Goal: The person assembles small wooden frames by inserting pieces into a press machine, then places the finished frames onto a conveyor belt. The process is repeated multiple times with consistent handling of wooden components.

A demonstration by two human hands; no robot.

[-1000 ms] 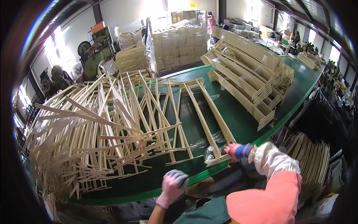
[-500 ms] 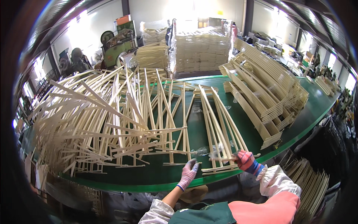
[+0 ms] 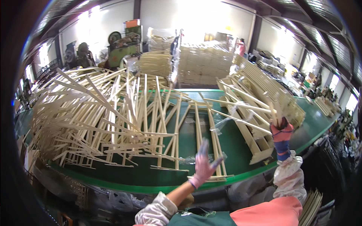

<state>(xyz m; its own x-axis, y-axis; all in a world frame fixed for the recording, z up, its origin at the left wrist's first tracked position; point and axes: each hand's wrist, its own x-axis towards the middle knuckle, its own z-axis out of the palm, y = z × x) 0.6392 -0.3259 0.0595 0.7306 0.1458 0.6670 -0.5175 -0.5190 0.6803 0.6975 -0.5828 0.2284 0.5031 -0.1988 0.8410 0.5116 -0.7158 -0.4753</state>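
Note:
Gloved in red and blue, my right hand (image 3: 282, 133) is raised at the right, closed round one end of a pale wooden slatted frame (image 3: 249, 107). The frame points left from my fist, over the near side of a stack of similar frames (image 3: 260, 83). Clear plastic film (image 3: 234, 113) hangs by its slats. My left hand (image 3: 204, 165), in a pinkish glove, is open with fingers stretched out. It hovers above another wooden frame (image 3: 198, 126) that lies lengthwise on the green table (image 3: 188, 150); whether it touches that frame I cannot tell.
A large tangled heap of wooden frames (image 3: 102, 116) covers the table's left side. More clear film (image 3: 188, 160) lies beside the middle frame. Film-wrapped stacks (image 3: 205, 64) stand behind the table. At the far right rests a small bundle of slats (image 3: 323, 106). A person (image 3: 240, 47) stands in the background.
My right hand has lifted a frame off the table's near edge and swung it up and right to the stack. My left hand has moved slightly right and upward, fingers spreading. The view has shifted.

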